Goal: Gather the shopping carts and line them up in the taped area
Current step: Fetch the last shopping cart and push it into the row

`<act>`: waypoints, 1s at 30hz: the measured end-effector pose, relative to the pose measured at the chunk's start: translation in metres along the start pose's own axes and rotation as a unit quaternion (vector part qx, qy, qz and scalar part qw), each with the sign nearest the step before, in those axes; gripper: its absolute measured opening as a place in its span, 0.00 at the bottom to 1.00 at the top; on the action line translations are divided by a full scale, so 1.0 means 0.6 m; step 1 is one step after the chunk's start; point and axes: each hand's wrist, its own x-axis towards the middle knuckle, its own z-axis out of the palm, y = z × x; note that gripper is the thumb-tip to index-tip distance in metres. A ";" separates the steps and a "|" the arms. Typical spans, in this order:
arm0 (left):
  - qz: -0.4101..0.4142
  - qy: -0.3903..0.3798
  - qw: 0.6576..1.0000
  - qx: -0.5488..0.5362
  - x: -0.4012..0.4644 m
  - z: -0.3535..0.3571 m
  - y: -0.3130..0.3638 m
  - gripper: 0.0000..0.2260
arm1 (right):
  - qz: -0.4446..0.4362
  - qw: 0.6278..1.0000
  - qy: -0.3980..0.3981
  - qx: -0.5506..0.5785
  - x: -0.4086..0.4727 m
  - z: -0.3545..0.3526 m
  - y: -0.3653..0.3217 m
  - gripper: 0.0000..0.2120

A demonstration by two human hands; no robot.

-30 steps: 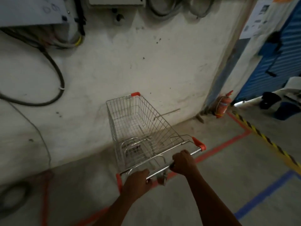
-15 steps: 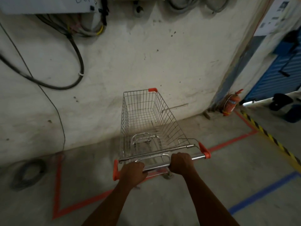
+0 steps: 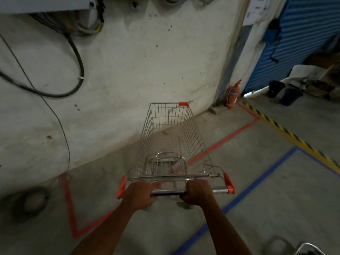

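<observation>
1. L hand point(image 3: 140, 195) & R hand point(image 3: 197, 192): both clenched round chrome handle bar point(image 3: 170, 192), orange end caps.
2. Shopping cart point(image 3: 171, 144): empty wire-grid basket, tapering twd 12 o'clock; nose near wall point(image 3: 138, 70), straddling red tape point(image 3: 223, 139) outline.
3. Step (judged): parking cart in red-taped bay. Next: push fwd, square up w/ wall.
4. Floor: dull concrete. Blue tape point(image 3: 257, 184) at 4 o'clock; yellow-black hazard strip point(image 3: 294, 138) at 2.
</observation>
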 end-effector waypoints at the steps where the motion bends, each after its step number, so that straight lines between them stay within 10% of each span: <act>1: 0.008 0.001 1.000 0.001 -0.016 0.008 0.002 0.19 | 0.007 1.000 0.000 0.003 -0.025 0.006 -0.010 0.26; 10: 0.068 0.018 0.997 0.039 -0.125 0.054 0.028 0.30 | 0.090 0.993 -0.018 0.076 -0.201 0.049 -0.076 0.16; 30: 0.238 0.002 0.969 0.058 -0.240 0.060 0.020 0.18 | 0.235 0.966 -0.014 0.108 -0.405 0.106 -0.228 0.13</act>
